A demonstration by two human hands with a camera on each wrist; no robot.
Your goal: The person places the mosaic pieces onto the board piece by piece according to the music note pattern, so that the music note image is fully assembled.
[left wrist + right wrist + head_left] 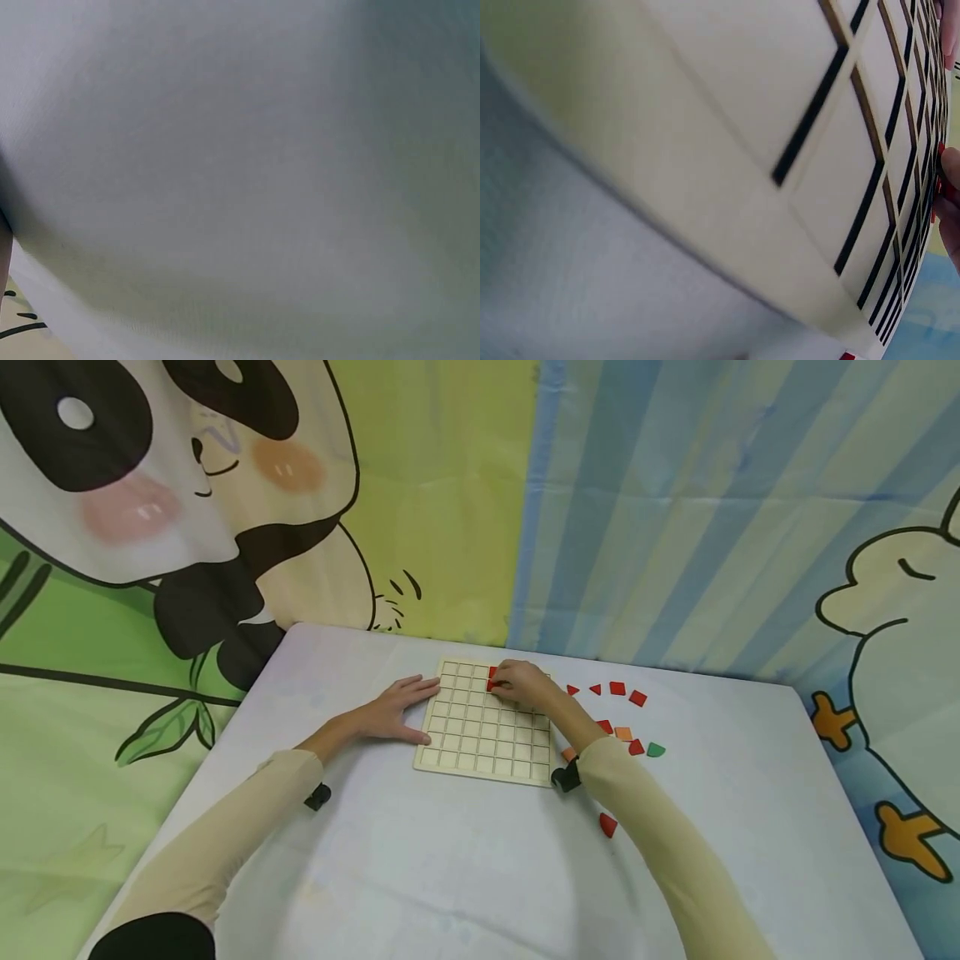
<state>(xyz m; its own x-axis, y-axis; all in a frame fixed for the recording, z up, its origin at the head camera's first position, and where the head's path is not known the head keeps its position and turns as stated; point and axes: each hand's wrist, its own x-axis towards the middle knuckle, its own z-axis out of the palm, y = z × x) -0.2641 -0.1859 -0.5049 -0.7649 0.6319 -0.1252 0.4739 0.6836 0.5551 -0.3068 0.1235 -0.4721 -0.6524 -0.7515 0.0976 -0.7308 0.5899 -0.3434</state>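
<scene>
Behind it all hangs a big picture cloth [442, 510], with a panda [210, 468] on the left and a white bird [907, 660] on the right. The white table [435, 860] has its back edge close to that cloth. A wide stretch of table lies to the right and in front of the board. Two tan sleeves [675, 852] reach in from the near side. The right arm hangs over the board's right side, hiding some squares there, and stands between the board and some loose bits. The pale board [465, 747], cut into little squares, lies flat near the table's back edge. The left hand [393, 708] is spread wide, touching the board's left edge and gripping nothing. The right hand [525, 683] is nearly closed, its fingertips pinching a red piece [492, 673] near the board's back edge. Right of the board are red squares [617, 688], an orange square [623, 733], a green bit [656, 750] and small red triangles [596, 690]. One red wedge [607, 825] sits nearer the person.
</scene>
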